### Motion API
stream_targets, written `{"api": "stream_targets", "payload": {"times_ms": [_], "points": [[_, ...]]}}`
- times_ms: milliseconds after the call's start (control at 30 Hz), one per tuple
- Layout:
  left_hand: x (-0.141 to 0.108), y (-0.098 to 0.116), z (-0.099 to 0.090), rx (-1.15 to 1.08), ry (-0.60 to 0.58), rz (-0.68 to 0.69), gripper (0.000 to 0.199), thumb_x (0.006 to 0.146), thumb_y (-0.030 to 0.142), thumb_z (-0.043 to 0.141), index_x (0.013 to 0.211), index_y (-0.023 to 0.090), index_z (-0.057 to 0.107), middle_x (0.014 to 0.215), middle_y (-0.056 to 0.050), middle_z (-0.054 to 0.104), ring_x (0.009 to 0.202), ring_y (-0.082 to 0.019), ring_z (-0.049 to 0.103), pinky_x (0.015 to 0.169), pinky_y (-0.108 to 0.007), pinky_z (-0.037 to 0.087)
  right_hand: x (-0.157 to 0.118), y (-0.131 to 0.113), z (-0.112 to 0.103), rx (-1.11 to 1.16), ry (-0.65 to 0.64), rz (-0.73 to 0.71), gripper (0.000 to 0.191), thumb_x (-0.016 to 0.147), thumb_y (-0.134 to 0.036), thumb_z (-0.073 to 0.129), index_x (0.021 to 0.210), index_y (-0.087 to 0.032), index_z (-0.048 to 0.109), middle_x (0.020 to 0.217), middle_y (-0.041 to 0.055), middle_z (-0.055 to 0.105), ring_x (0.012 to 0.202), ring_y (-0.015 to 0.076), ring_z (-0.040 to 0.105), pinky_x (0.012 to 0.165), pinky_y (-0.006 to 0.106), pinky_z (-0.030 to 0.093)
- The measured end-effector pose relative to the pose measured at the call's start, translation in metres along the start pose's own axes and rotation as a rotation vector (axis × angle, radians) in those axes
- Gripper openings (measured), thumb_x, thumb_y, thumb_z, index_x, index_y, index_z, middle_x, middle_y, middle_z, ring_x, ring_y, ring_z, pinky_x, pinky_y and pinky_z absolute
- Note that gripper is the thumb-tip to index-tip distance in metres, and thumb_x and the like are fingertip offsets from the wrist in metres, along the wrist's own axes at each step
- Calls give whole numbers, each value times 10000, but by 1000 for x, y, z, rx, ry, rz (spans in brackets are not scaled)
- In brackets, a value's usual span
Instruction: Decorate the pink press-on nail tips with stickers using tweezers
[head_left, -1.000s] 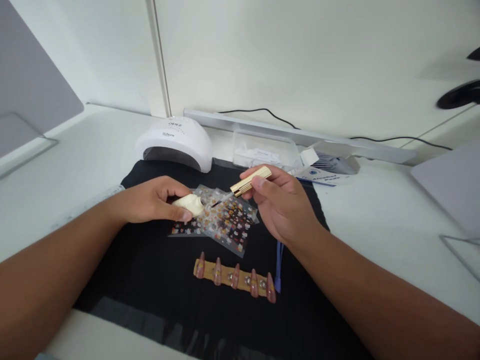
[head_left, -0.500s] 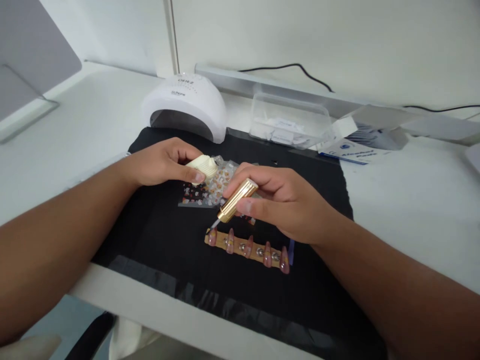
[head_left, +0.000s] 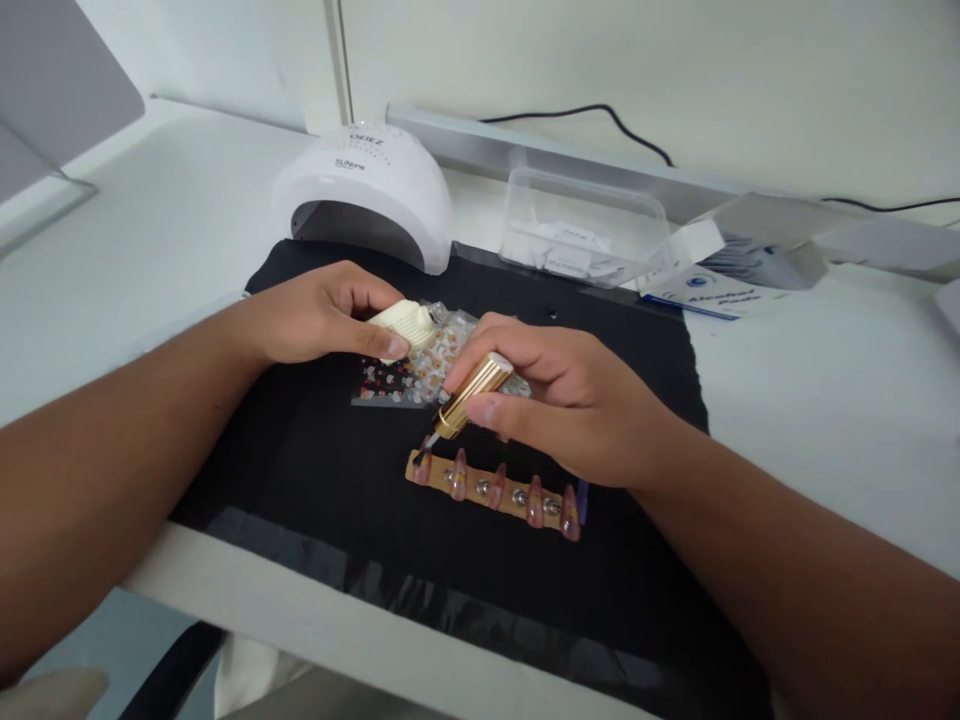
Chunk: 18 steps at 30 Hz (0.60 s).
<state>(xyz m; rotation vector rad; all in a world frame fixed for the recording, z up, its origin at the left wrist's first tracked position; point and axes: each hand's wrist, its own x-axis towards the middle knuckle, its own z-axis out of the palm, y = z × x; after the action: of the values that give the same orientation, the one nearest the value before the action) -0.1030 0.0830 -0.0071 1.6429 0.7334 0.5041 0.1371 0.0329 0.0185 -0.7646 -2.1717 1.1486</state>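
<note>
Between the thumb and fingers of my left hand point(head_left: 330, 315) is a cream ribbed nail polish bottle point(head_left: 409, 326), tilted with its neck toward the right. My right hand point(head_left: 551, 395) pinches the gold cap of a nail polish brush point(head_left: 474, 395). The brush's dark tip points down at the leftmost of several pinkish, pointed false nails point(head_left: 459, 474) and appears to touch it. Those nails sit in a row on a tan strip point(head_left: 436, 475) with silver, round magnets or studs between them. Patterned sticker sheets point(head_left: 394, 383) lie under and between my hands.
A black mat point(head_left: 315, 460) covers the work area. Behind it stand a white nail lamp point(head_left: 367, 190), a clear plastic box point(head_left: 585, 215) holding small packets, and an opened alcohol pads box point(head_left: 712, 285). A black cable point(head_left: 555, 113) runs along the wall.
The brush tip has moved down slightly, from the upper end of the leftmost nail onto its surface. Both hands keep their grips; the whole view has shifted a little.
</note>
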Motion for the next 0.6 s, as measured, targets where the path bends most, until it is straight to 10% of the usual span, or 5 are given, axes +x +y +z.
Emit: {"api": "stream_targets", "payload": {"times_ms": [600], "points": [[0, -1, -1, 10, -51, 15, 96, 785, 222, 712, 797, 127, 714, 674, 0, 668, 592, -92, 583, 557, -154, 478, 1, -5, -2, -127, -39, -102, 74, 850, -153, 588, 859, -155, 661, 792, 24, 674, 837, 170, 615, 779, 298, 468]]}}
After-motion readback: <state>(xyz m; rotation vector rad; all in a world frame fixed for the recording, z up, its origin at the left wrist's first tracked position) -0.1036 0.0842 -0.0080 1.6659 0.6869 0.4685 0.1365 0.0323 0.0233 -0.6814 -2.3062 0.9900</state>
